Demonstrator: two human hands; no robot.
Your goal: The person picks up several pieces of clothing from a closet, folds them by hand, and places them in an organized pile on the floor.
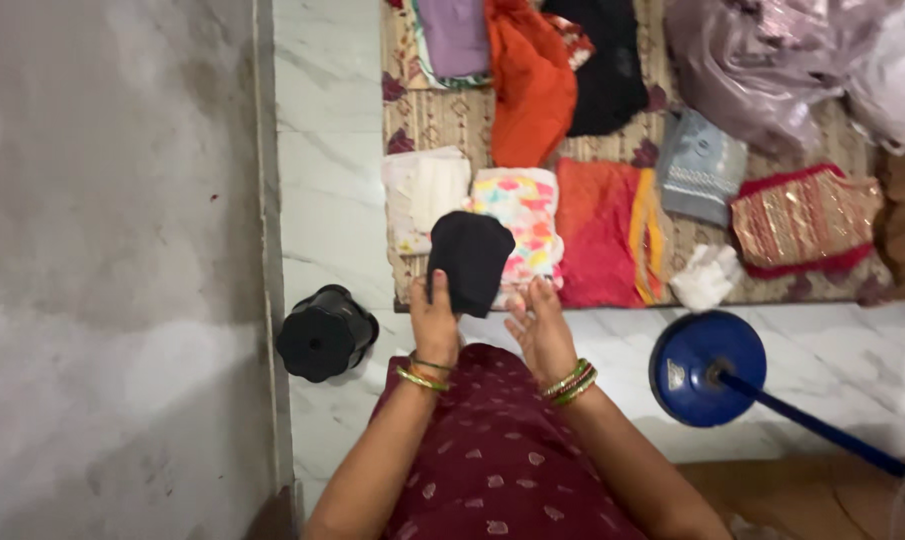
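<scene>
Nearest, left hand (434, 322) pinches folded black cloth (469, 260) at lower left corner, grip clamped on it, thumb on top. Right hand (540, 335) just beside cloth, palm up, fingers apart, holding nothing. Cloth plain black, compact, rounded top, raised over near edge of patterned mat (442, 120). Behind cloth on mat: white folded piece (422, 190), multicolour print piece (524, 205), red-orange piece (600, 235). Farther back: orange garment (527, 80), black garment (602, 70).
</scene>
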